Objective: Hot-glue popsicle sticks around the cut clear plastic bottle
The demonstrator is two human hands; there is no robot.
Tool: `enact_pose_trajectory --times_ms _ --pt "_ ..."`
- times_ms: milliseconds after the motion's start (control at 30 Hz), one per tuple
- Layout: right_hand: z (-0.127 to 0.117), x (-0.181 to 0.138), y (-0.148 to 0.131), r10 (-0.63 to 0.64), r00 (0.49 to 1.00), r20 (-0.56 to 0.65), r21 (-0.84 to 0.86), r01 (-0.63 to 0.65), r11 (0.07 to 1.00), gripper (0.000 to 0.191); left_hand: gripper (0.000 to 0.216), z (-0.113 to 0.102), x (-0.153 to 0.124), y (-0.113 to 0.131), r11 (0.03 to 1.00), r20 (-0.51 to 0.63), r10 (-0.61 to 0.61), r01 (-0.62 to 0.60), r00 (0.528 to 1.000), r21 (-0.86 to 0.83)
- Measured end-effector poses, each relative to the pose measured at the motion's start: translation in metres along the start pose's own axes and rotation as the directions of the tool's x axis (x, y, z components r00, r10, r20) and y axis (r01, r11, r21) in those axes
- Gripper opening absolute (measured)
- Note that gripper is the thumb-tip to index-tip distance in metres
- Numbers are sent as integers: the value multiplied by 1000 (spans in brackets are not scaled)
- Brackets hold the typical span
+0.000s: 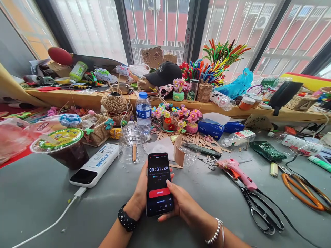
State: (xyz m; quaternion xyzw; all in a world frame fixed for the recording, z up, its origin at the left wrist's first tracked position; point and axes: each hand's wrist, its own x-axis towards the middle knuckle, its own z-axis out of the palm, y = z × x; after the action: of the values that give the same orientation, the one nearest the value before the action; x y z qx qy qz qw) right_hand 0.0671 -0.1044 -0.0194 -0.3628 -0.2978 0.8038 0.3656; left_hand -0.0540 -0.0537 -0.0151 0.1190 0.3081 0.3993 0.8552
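Note:
A black smartphone (pixel 159 184) is held upright above the grey table, its screen showing a timer at 00:31:20 and a red button. My left hand (pixel 139 187) grips the phone's left side, with fingertips coming round behind it. On the other side my right hand (pixel 181 201) holds the lower right edge, thumb near the screen. Just beyond the phone lie a cut clear plastic bottle (pixel 132 143) with a wooden stick and a small piece built of craft sticks (pixel 179 153). A white power bank (pixel 97 165) with a cable plugged in rests to the left.
A lidded drink cup (pixel 62 148) stands at the left. On the right lie a pink glue gun (pixel 239 172), black-handled scissors (pixel 258 203) and orange-handled scissors (pixel 302 193). Behind are a water bottle (pixel 143 113), loose craft sticks (pixel 204 142) and a crowded wooden ledge (pixel 119 100).

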Motion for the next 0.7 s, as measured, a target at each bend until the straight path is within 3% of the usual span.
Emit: enact_pose_trajectory --times_ms 167,233,300,367,433,467,500,567,633,700 --pt "-4 2 -2 30 999 14 -50 -29 998 54 52 2 -2 1 1000 -18 -13 13 1000 2" --pt "-9 3 -5 35 999 3 -170 -34 985 55 53 3 -2 1 1000 -10 -23 23 1000 -1" --pt "-14 1 -10 -40 996 -83 -410 3 912 53 54 3 -2 2 999 5 -44 44 999 2" --pt "-19 -3 -16 -307 937 -168 -715 99 692 44 54 3 -2 2 999 2 -47 47 999 6" --pt "-22 -9 -20 -620 781 -74 -908 204 367 28 51 3 -1 2 999 -20 -30 30 999 12" --pt "-22 -12 -21 -703 711 21 -938 258 233 20 49 3 -1 2 1000 -27 -19 20 999 12" --pt "-22 -14 -22 -743 657 129 -941 318 117 14 49 3 -1 2 1000 -24 -15 16 1000 9" --pt "-21 -17 -21 -732 591 339 -894 445 -54 25 49 5 -2 1 1000 11 -28 28 1000 -6" --pt "-20 -17 -20 -674 550 493 -829 533 -171 40 51 7 -4 1 998 54 -57 58 997 -25" --pt "-19 -16 -18 -634 523 570 -787 570 -237 49 53 8 -5 1 996 75 -82 86 994 -40"
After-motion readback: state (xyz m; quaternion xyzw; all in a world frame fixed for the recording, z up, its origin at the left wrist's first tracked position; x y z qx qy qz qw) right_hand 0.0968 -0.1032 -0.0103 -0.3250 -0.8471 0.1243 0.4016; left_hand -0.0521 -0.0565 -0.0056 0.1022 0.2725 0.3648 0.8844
